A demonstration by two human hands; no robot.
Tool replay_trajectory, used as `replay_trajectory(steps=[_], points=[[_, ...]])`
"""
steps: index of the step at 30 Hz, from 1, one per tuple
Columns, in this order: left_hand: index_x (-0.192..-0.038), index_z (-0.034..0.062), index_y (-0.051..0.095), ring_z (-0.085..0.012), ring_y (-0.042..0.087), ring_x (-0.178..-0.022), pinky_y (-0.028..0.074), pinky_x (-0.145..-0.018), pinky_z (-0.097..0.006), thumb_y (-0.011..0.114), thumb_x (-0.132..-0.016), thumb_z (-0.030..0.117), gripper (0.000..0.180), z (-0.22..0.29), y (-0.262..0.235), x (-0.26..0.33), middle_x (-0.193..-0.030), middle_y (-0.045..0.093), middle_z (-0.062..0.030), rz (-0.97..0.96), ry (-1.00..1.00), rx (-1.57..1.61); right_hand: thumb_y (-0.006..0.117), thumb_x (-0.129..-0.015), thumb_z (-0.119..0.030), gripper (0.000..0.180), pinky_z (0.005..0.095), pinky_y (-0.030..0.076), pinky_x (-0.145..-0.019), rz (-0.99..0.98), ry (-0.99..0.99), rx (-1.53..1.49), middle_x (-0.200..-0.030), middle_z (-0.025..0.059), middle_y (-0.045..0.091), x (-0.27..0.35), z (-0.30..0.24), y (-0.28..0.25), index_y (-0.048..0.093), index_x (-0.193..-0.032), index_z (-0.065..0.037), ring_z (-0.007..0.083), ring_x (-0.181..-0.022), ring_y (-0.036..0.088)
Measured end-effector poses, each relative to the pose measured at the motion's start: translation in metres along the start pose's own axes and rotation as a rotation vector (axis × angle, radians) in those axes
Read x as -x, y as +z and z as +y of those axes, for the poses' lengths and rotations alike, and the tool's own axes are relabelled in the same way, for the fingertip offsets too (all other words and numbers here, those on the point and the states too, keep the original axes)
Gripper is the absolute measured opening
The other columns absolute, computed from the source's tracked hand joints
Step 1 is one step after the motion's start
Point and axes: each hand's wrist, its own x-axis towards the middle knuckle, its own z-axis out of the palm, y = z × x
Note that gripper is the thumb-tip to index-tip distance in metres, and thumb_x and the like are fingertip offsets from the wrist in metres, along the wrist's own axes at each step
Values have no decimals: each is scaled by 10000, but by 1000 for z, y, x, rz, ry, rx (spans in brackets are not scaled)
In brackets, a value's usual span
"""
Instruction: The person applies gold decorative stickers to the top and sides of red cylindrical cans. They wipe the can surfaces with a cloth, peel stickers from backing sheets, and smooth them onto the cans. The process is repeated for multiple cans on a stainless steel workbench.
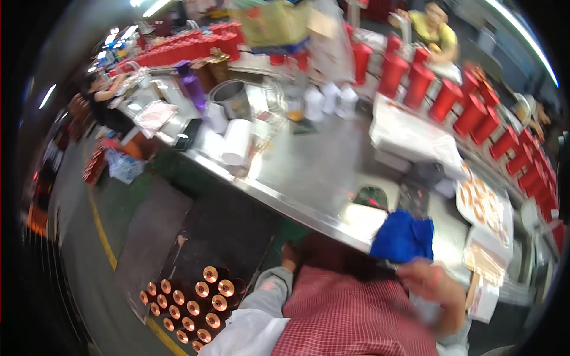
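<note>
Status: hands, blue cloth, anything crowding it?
Left hand off the near side of the bench, partly hidden. Right hand blurred beside blue cloth, grip unclear. Dark rounded piece close beyond cloth.

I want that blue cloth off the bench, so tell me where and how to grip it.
Probably best to bunch the lower edge of the blue cloth, coming from the person's side: it looks soft and rumpled, at the near edge of the metal bench, with the right hand just below.
</note>
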Motion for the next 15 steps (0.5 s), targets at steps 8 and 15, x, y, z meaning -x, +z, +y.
replay_trajectory(steps=[8,15], points=[[-1273,63,491,-430,601,-1049,498,-866,-498,750,-752,486,719,39,-24,35,-1189,570,-243,-153,-37,-305,708,-791,-142,377,446,502,-819,94,65,522,-1076,173,572,-164,47,-3,595,-1133,-33,375,-1023,570],[-1223,94,549,-453,597,-997,497,-839,-511,648,-859,334,447,63,-63,45,-1128,580,-249,-397,319,-298,773,-734,-177,535,450,500,-881,-113,237,575,-1181,157,517,-189,77,3,564,-1214,-70,374,-1131,517]])
